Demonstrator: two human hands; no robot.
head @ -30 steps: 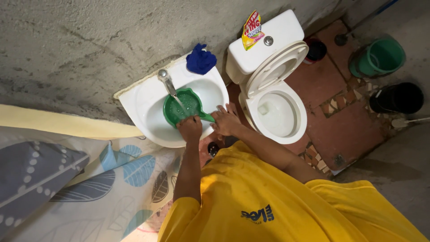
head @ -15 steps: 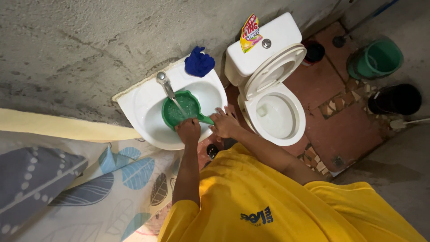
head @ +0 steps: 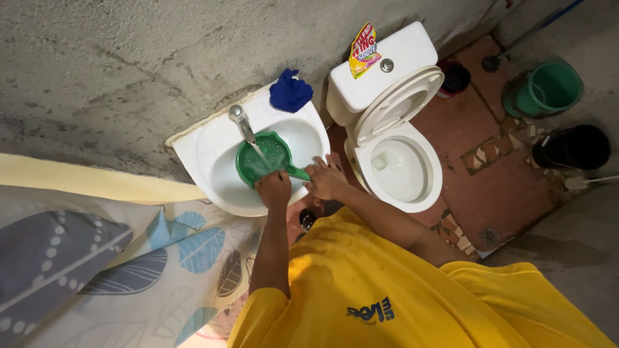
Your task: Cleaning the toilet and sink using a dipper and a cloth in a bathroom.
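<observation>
Dipper point(head: 265, 158) under tap point(head: 244, 124), gripped by left hand point(head: 274, 188); right hand point(head: 325, 180) loosely open on sink point(head: 193, 151) rim. Best kept level, centred under stream.

A rough grey concrete wall point(head: 129, 71) ran along the top of the view, streaked and unpainted. Against it stood a white toilet point(head: 393, 138) with its seat and lid raised, the cistern touching the wall. The floor point(head: 509, 187) beside it was reddish-brown tile with patches of broken mosaic, giving way to bare cement on the right. A green bucket point(head: 545, 90) and a black bucket point(head: 574, 147) sat near the corner. A leaf-patterned curtain point(head: 122, 258) hung at lower left.
</observation>
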